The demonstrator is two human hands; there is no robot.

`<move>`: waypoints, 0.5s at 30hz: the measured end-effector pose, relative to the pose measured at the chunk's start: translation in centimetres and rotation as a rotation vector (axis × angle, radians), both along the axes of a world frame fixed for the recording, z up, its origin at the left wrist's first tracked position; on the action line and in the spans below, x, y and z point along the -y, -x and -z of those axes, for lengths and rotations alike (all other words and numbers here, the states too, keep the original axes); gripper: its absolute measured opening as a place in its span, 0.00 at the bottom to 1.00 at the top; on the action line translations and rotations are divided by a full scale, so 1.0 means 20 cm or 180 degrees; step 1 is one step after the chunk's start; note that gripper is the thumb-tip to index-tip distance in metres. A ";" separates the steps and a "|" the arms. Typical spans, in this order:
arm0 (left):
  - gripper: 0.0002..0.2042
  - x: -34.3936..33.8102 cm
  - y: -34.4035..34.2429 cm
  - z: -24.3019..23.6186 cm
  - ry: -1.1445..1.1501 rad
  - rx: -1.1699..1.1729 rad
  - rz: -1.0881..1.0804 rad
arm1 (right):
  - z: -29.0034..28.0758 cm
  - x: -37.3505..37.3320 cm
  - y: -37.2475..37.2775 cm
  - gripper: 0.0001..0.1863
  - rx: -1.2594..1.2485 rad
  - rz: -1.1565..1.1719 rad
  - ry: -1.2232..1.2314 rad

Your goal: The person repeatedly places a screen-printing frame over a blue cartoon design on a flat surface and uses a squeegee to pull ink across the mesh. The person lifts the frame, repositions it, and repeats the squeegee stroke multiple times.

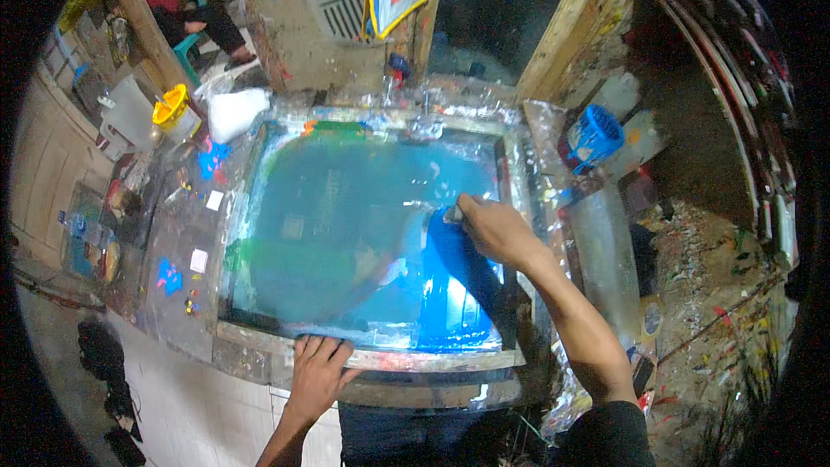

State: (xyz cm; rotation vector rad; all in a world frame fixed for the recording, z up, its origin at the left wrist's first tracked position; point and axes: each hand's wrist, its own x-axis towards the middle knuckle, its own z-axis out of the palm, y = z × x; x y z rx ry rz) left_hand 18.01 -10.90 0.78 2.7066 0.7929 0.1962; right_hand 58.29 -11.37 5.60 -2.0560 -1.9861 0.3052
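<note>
A wide screen-printing frame (450, 361) lies before me, its mesh (320, 216) teal-green with green patches at the left and far edges. Bright blue ink (445, 303) covers a broad strip at the near right of the mesh. My right hand (497, 227) is closed on a small greyish squeegee (450, 215) at the far end of that strip; most of the tool is hidden beneath the fingers. My left hand (318, 370) holds the frame's near rail, fingers over its top and thumb stretched to the right along it.
A blue-stained bucket (595, 137) stands at the right, a yellow tub (175, 112) at the far left beside a white bundle (238, 114). Paint blotches and small white squares (199, 260) dot the left tabletop. Wooden posts (566, 22) rise behind. A person (173, 9) sits at the far left.
</note>
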 end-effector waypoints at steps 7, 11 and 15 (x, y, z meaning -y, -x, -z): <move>0.25 0.00 0.01 -0.03 0.0201 -0.0169 -0.0095 | 0.04 0.44 0.22 0.17 -0.0313 -0.0342 0.0017; 0.22 0.02 -0.03 -0.03 -0.0023 0.0054 -0.0228 | -0.03 0.62 0.42 0.18 -0.0215 -0.0400 0.0634; 0.23 0.01 -0.04 -0.16 -0.0236 0.0072 -0.0015 | -0.09 0.69 0.58 0.18 0.0389 -0.0003 0.0237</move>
